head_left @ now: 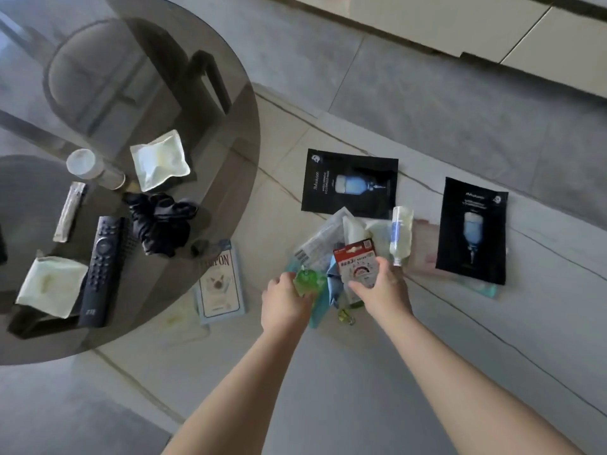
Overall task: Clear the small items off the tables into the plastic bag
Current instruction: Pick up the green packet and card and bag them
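**user1:** Pinching going on with both hands. Right hand (377,287) grips the red-and-white printed card packet (356,261); left hand (284,298) curls round a small green plastic item (307,280), both over the heap of sachets on the pale marble-look tabletop (328,372).

**user2:** And the plastic bag?

**user1:** Can't pick it out for sure. Two black foil mask sachets (349,185) lie flat beyond the heap; a clear plastic bottle (401,234) sits between them. Bare marble nearer the person. The round smoked-glass table (197,34) edge curves close on the left, holding a black remote control (101,267).

The black sachet (349,185) reads "JMsolution"; the cat-printed packet (220,284) shows "PON"; the remote (101,270) "ZTE".
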Action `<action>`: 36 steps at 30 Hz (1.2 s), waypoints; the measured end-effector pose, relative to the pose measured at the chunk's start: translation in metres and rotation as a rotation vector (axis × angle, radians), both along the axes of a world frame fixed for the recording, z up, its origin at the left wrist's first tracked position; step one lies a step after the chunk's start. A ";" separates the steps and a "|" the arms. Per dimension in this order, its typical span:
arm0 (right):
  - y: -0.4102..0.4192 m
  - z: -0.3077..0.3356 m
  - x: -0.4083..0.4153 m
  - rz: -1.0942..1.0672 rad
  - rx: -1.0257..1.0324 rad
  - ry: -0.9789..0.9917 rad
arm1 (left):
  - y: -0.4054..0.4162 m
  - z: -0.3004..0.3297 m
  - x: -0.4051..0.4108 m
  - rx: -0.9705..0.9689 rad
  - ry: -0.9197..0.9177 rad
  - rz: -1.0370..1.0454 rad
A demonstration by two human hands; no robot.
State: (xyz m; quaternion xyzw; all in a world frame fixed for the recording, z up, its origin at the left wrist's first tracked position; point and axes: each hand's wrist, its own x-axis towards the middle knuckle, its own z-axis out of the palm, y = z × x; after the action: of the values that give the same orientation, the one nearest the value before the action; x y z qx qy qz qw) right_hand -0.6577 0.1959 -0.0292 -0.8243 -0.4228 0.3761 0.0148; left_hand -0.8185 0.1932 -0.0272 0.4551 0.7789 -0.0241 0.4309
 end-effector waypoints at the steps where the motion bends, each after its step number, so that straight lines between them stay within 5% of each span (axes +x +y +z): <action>1: 0.002 -0.005 -0.002 -0.033 0.018 -0.037 | 0.001 -0.006 0.002 0.008 0.013 -0.001; 5: 0.001 -0.021 -0.005 -0.075 0.049 -0.184 | 0.003 -0.023 0.006 0.035 0.121 -0.012; 10: 0.002 -0.024 0.005 -0.141 -0.027 -0.128 | 0.003 -0.029 0.006 0.001 0.107 -0.013; 18: -0.012 -0.007 0.034 -0.318 0.029 0.184 | 0.010 -0.008 0.013 0.077 -0.215 0.372; 21: -0.017 -0.009 0.037 -0.370 0.001 0.205 | 0.015 -0.007 0.030 0.041 -0.265 0.304; 26: -0.032 -0.020 0.039 -0.267 -0.047 0.181 | 0.011 -0.024 0.053 -0.022 -0.093 0.155; 36: -0.058 -0.023 0.019 -0.162 0.037 0.299 | -0.013 -0.031 0.036 -0.039 -0.205 0.298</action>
State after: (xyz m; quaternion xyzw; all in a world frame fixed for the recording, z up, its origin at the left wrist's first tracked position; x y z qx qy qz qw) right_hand -0.6386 0.1383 -0.0518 -0.7900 -0.3552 0.4843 0.1231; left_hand -0.7825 0.1803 -0.0583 0.3261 0.7892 0.0715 0.5156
